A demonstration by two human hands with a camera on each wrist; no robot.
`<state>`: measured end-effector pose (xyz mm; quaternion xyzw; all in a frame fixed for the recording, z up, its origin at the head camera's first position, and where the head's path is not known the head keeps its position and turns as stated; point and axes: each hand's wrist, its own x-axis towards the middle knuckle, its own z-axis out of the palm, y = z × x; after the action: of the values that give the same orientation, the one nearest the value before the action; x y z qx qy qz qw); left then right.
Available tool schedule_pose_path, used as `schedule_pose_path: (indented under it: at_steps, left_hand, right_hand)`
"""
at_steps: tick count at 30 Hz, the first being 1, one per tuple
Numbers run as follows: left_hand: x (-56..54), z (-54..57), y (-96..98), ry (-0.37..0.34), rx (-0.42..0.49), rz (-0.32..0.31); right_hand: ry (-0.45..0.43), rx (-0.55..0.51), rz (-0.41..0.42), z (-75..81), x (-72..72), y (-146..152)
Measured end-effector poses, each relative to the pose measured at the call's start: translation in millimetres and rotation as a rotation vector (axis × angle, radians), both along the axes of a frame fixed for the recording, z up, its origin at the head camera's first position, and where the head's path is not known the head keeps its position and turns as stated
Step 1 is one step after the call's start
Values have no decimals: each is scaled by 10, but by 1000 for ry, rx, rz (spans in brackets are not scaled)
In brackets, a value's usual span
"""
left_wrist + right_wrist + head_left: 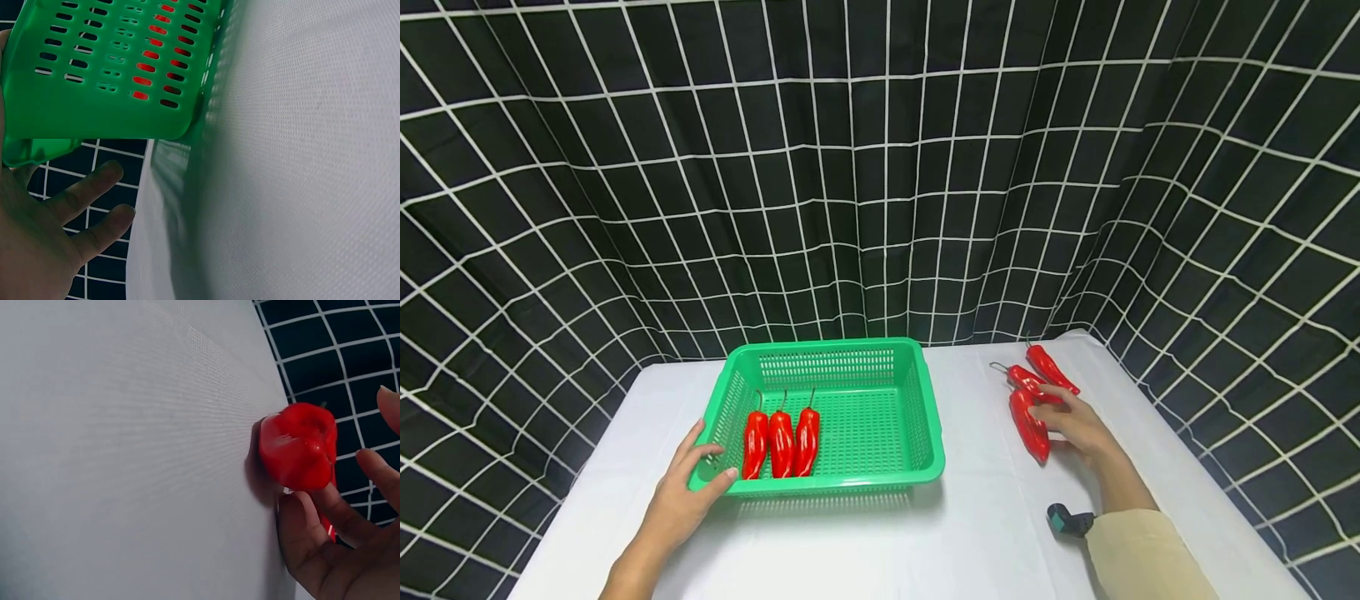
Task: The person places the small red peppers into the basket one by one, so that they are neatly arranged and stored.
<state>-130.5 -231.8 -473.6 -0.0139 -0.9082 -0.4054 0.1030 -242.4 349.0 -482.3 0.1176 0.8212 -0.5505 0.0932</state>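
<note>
Left hand: (677,504) fingers spread, at the left rim of the green plastic basket (934,450)
In basket: three red chili peppers (782,446), side by side at left end, stems away from person
Right hand: (1078,427) fingers apart around the nearest loose pepper (1028,429); contact, can't tell
Loose behind it: middle pepper (1022,377), far pepper (1051,369), on white tablecloth (985,517)
Backdrop: black grid curtain (880,167)

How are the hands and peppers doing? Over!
Left hand on green basket corner. Right hand at loose red pepper, grip unclear. Two other peppers close beyond. Three peppers inside basket.
</note>
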Motion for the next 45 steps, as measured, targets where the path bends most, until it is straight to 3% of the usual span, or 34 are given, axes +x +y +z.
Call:
schedule_pose_path:
  at_steps: [16,21,27,36,45]
  left_hand:
    - [-10,-1,-4,-14,2,5]
    - [-9,-11,-11,-10,-4,9]
    - [4,-21,-11,1,-1,9]
    - [5,-26,-3,2,-7,9]
    - [4,-19,-2,-1,-9,11]
  right_hand:
    - [26,163,119,-36,-93,-72]
    - [8,243,110,-78,-127,-93]
    - [21,269,96,-109,-134,-71]
    - [58,197,68,-99,-48,-16]
    - [36,19,16,-63,58,62]
